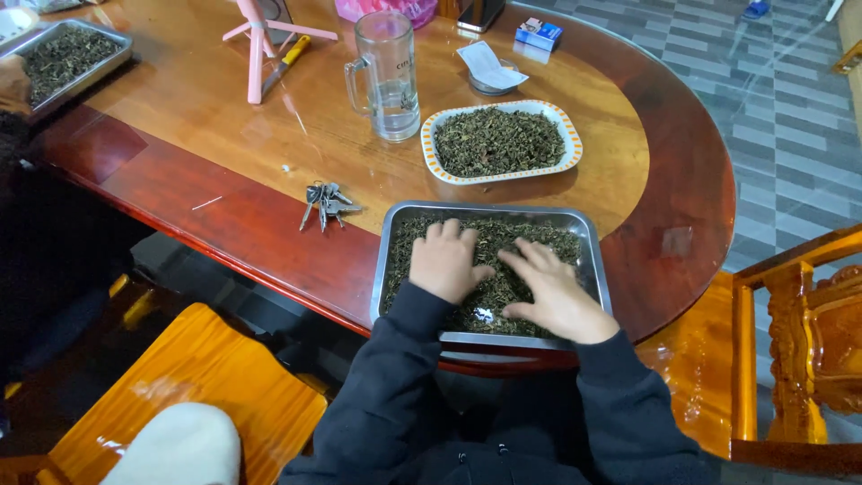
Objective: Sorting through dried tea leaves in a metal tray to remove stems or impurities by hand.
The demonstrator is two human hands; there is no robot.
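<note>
Both hands lie flat and palm-down in the metal tray (pixel 593 269) that sits at the near edge of the desk (pixel 224 216), right in front of the person, close enough for the arms to reach it with bent elbows. The left hand (pixel 444 262) rests with fingers together on the dried dark-green leaves (pixel 489 235); the right hand (pixel 552 292) is spread wider, fingers fanned over the layer, grasping nothing. The leaves cover the tray floor thinly, which suits working them with open palms. Just beyond stands an oval dish with an orange-dotted rim (pixel 500 139), heaped with the same leaves and within easy reach. A glass mug (pixel 388 76) and a bunch of keys (pixel 325 204) lie apart to the left, clear of the leaves. A second metal tray (pixel 67 56) of leaves sits at the far left corner, by another person's hand (pixel 13 83)
</note>
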